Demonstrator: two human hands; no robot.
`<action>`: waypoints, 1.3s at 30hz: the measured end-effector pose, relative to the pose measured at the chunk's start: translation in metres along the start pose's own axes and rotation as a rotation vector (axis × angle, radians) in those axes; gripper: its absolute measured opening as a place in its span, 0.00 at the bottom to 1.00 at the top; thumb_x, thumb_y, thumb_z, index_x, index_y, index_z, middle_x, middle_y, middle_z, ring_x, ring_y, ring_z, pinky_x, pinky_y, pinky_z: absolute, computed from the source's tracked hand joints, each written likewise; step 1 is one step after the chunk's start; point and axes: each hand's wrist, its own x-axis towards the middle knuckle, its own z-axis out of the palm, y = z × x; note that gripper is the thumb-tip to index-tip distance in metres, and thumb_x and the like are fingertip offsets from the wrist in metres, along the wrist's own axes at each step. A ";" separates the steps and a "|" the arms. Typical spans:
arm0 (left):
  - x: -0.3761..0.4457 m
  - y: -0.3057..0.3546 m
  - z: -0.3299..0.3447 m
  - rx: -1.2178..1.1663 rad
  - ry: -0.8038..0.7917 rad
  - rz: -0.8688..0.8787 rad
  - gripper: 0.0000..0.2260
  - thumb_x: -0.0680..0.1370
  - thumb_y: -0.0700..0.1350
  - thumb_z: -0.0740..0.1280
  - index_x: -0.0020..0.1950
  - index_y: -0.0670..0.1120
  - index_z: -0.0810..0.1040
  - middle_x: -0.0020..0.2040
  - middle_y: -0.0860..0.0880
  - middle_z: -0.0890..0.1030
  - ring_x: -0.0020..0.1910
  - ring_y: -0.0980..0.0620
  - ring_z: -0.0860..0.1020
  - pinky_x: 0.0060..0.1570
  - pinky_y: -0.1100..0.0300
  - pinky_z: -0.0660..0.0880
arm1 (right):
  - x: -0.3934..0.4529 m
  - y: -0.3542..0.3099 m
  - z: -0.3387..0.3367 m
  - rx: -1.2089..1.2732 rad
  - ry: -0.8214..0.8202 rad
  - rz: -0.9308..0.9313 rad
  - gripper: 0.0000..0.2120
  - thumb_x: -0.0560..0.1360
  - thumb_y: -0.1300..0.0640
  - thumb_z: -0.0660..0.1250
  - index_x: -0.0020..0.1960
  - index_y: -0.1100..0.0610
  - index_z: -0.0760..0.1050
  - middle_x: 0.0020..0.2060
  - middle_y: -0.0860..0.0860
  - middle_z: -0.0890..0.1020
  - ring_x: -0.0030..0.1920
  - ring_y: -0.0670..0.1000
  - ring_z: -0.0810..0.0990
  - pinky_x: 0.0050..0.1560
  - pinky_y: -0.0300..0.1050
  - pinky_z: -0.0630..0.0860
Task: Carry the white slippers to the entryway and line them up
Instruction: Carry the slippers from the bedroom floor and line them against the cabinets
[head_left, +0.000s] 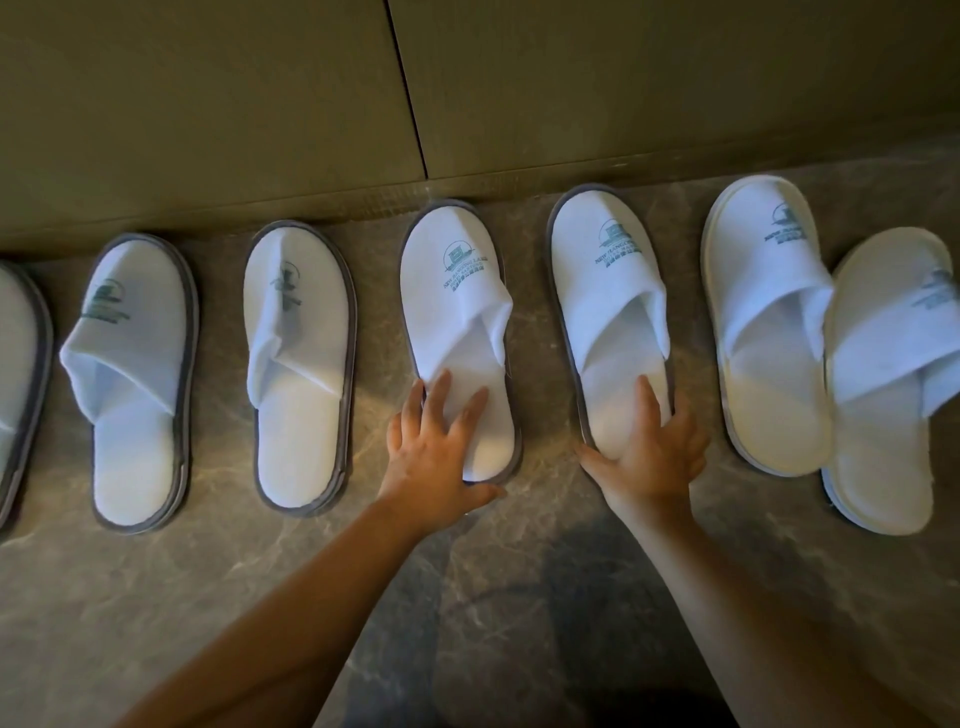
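Both grips spread flat: left hand (434, 457) presses 1 slipper's (457, 322) heel, right hand (652, 454) presses the next slipper (605, 306), fingers straight. They lie side by side on the marble floor (260, 597), toes to the wall (208, 104), in a row of 7 slippers; the 2 rightmost overlap.

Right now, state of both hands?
Left hand: open, fingers spread flat on the fourth slipper.
Right hand: open, fingers spread flat on the fifth slipper.
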 end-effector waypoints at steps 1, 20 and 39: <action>0.000 0.000 0.000 0.001 -0.003 -0.001 0.45 0.64 0.65 0.68 0.72 0.57 0.45 0.76 0.48 0.43 0.74 0.41 0.43 0.70 0.39 0.45 | 0.001 0.000 0.000 -0.002 0.002 -0.003 0.44 0.63 0.48 0.74 0.71 0.51 0.54 0.70 0.62 0.58 0.68 0.64 0.57 0.66 0.63 0.60; 0.025 0.067 -0.048 -0.174 0.092 0.156 0.36 0.71 0.63 0.61 0.72 0.53 0.50 0.76 0.48 0.48 0.75 0.43 0.46 0.70 0.47 0.43 | 0.009 0.004 -0.118 -0.074 0.066 -0.137 0.31 0.68 0.48 0.70 0.66 0.59 0.65 0.66 0.60 0.71 0.66 0.60 0.68 0.64 0.54 0.67; 0.102 0.251 -0.007 -0.304 -0.148 -0.089 0.41 0.69 0.55 0.69 0.73 0.49 0.47 0.73 0.45 0.58 0.71 0.42 0.60 0.68 0.44 0.61 | 0.125 0.163 -0.170 0.158 0.057 0.041 0.21 0.72 0.51 0.66 0.59 0.62 0.69 0.55 0.61 0.79 0.52 0.59 0.79 0.46 0.47 0.75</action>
